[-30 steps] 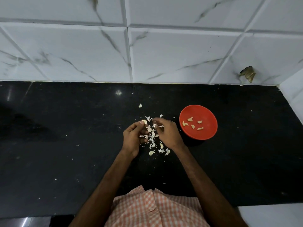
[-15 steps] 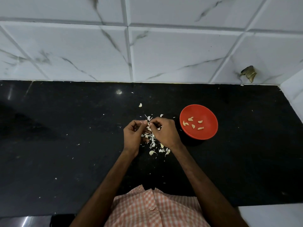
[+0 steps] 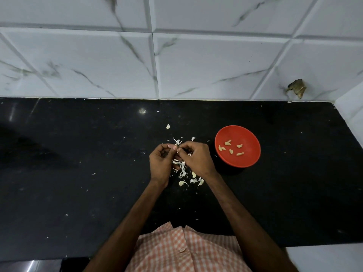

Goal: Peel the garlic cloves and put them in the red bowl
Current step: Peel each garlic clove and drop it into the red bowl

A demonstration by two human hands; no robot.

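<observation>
Evidently a garlic clove (image 3: 178, 143), mostly hidden, is pinched between the left hand (image 3: 161, 163) and right hand (image 3: 197, 160) over the worktop (image 3: 78, 173); skin should be stripped fully before the red bowl (image 3: 248, 160), just beside, is reached.

Single head-worn wide-angle view, steeply down onto black counter (image 3: 78, 183), tiled wall (image 3: 206, 61) ahead.

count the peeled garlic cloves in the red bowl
5 peeled cloves in the red bowl: one at the left, one upper left, one in the middle, one upper right, one lower right. None looks hidden.
</observation>
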